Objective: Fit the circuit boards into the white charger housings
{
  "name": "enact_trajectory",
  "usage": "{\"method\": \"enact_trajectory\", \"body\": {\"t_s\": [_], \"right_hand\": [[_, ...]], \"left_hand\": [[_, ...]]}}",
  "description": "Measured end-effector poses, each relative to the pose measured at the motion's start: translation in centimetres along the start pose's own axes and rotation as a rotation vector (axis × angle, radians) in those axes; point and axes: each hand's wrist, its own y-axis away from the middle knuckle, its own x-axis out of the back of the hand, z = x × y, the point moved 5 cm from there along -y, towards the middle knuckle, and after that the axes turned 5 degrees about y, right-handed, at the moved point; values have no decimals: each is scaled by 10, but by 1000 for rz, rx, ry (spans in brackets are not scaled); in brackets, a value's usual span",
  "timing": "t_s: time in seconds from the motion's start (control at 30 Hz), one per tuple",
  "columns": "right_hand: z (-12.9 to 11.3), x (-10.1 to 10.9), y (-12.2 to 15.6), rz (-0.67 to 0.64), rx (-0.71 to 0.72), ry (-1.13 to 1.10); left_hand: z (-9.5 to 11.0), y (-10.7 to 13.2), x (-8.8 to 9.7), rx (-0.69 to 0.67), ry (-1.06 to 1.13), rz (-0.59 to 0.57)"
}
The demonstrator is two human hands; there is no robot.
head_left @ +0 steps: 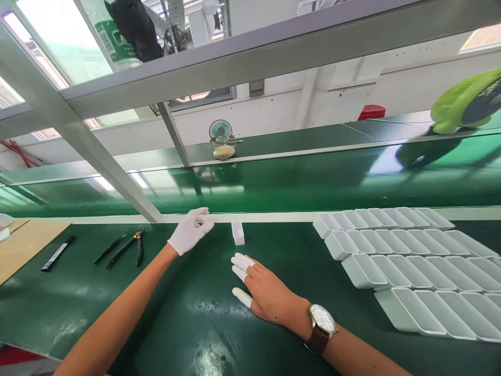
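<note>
My left hand [191,230] wears a white glove and reaches toward the far edge of the green table [164,313]; its fingers are curled together in a loose pinch, and I cannot make out anything in them. My right hand [266,292], bare with white finger cots and a wristwatch, lies flat on the table with fingers stretched out and holds nothing. A small white plastic tray [237,233] stands on end just beyond the right fingertips, between the two hands and touching neither.
Several rows of nested white trays [410,261] fill the right side. Pliers [133,246], tweezers [109,248] and a marker [58,253] lie at the left beside a cardboard sheet [23,245]. A small fan [222,138] stands beyond the green conveyor belt [313,177]. A slanted metal frame post [97,156] crosses the left.
</note>
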Motion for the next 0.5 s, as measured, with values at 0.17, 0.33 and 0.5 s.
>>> {"method": "enact_trajectory", "body": {"t_s": [0.17,0.33,0.5], "right_hand": [[-1,4,-2,-28,-12,-7],[-2,6,-4,-59,-15,-12],[-3,9,-3,-42,-39,-4]], "left_hand": [[28,19,-70,-119,-16,-23],[45,15,-102,-203,-43,9],[53,14,-112,-193,-6,-42]]}}
